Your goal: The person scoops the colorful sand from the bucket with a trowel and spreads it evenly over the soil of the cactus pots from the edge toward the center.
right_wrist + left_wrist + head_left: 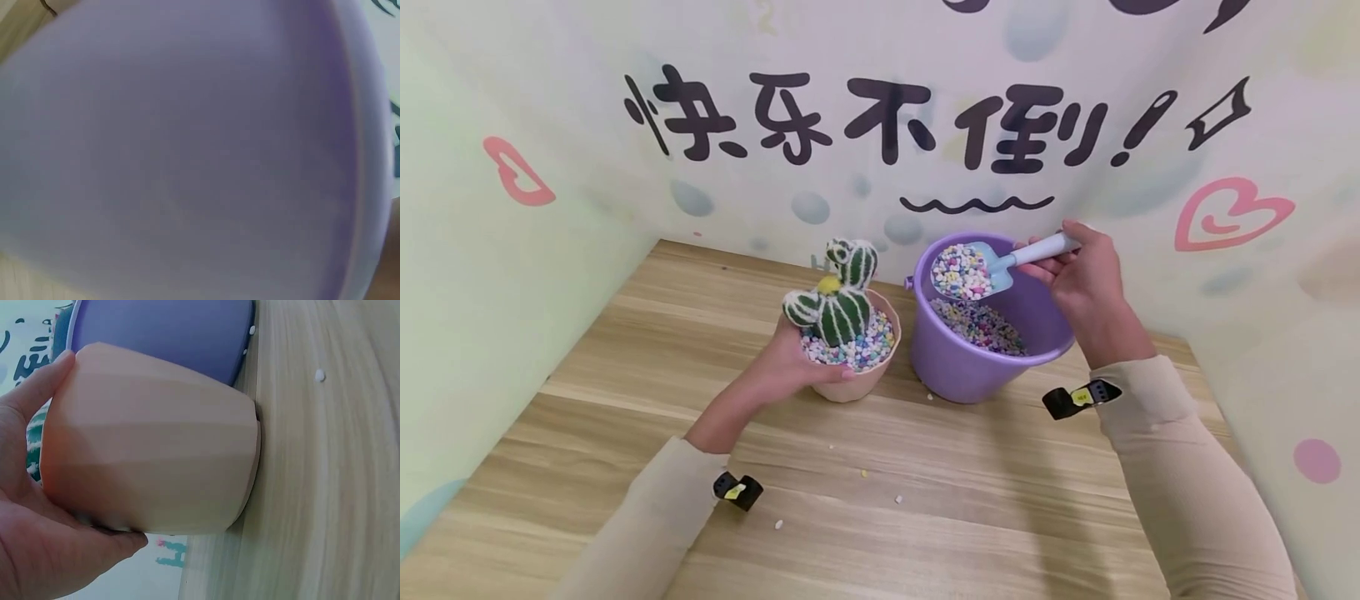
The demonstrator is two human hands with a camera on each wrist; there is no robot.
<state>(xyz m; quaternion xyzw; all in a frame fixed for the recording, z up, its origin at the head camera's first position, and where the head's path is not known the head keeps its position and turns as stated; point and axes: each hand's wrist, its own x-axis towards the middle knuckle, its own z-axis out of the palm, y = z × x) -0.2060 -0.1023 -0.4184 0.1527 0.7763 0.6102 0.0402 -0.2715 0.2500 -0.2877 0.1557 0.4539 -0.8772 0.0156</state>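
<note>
My left hand (786, 362) grips the pink flowerpot (150, 437) at its rim, fingers on one side and thumb on the other. In the pot a green and white toy cactus (842, 317) with a yellow tuft stands among colourful pebbles (868, 346). My right hand (1086, 271) holds a light blue toy shovel (1000, 267) by its pale handle. Its blade is heaped with pebbles (961, 273) and is above the purple bucket (962, 371). More pebbles (981, 325) lie inside the bucket. The bucket's outer wall (187, 150) fills most of the right wrist view.
Pot and bucket stand side by side on a wood-grain table (647, 342). Several loose pebbles (778, 524) lie scattered on the table's near part. Close behind them rises a wall covering (850, 50) with large dark characters; another wall stands at the left.
</note>
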